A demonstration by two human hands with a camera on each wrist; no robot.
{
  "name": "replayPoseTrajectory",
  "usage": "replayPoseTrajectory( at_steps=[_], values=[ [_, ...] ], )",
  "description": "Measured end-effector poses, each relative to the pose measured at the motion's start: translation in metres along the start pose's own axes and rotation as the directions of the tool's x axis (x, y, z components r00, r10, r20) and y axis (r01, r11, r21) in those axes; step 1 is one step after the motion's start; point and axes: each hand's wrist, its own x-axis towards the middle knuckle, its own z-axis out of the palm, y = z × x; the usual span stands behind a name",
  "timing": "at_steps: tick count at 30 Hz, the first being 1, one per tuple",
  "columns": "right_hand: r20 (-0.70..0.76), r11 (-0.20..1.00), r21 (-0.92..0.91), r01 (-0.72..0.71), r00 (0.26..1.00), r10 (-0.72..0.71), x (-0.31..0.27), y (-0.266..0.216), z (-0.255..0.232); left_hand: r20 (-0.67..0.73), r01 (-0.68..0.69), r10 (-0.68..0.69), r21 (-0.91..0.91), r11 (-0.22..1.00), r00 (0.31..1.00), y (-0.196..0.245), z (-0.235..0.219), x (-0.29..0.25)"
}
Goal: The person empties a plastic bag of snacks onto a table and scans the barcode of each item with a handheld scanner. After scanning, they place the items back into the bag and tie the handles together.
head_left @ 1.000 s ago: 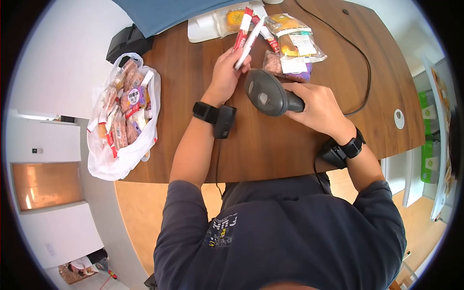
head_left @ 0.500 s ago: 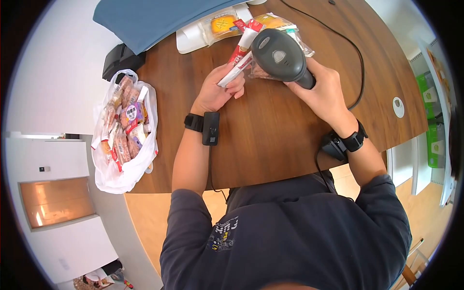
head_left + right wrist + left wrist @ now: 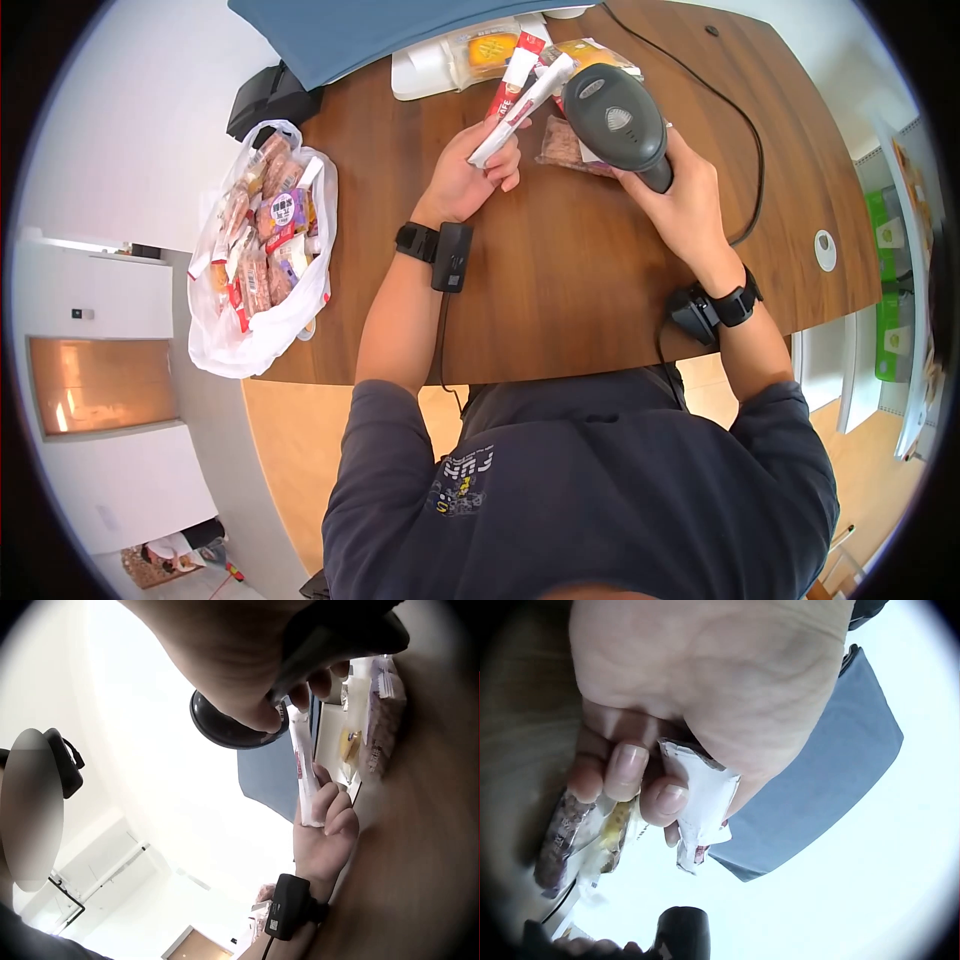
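My left hand [image 3: 468,175] grips slim stick packets above the table. One, a white stick packet [image 3: 522,110], lies across the fingers with its plain side up; behind it shows a red-and-white stick packet [image 3: 510,82]. In the left wrist view the thumb and curled fingers pinch the white stick packet [image 3: 701,787]. My right hand [image 3: 685,205] is wrapped round the handle of a dark grey barcode scanner [image 3: 618,118], its head just right of the packets. In the right wrist view, the scanner head [image 3: 225,724] is close to the stick's upper end.
Behind the scanner lie wrapped food packs [image 3: 565,145], partly hidden. A packaged yellow cake [image 3: 490,48] rests near a blue panel [image 3: 390,35] at the back. To the left, a white plastic bag [image 3: 250,345] holds several packs. A black cable [image 3: 750,130] curves along the right.
The scanner has risen away from me and shifted right, now overlapping the food packs. My left hand has turned the stick packets, so the white one leans further right.
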Motion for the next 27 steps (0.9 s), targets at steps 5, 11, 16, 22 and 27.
replayPoseTrajectory(
  at_steps=[5,11,16,22,27],
  values=[
    [0.1,0.999,-0.028,-0.034,0.994,0.036,-0.002,-0.006,0.0,-0.006,-0.017,0.016,-0.013,1.0,1.0,-0.001,-0.001,0.001],
    [0.097,0.998,-0.061,-0.008,0.995,0.013,-0.004,-0.011,0.002,-0.054,-0.18,0.176,-0.098,0.979,0.983,0.014,-0.009,-0.003],
    [0.178,0.999,-0.022,0.034,0.984,-0.029,-0.005,-0.015,0.004,-0.346,-0.6,0.517,-0.201,0.774,0.783,0.072,-0.041,-0.023],
    [0.316,0.998,-0.043,0.04,0.948,-0.024,-0.01,-0.015,0.008,-0.69,-0.915,0.67,0.026,0.402,0.274,0.134,-0.075,-0.087],
    [0.332,0.994,-0.085,0.072,0.943,-0.04,-0.01,-0.013,0.01,-0.798,-0.865,0.524,0.006,0.501,0.297,0.122,-0.118,-0.106]
  ],
)
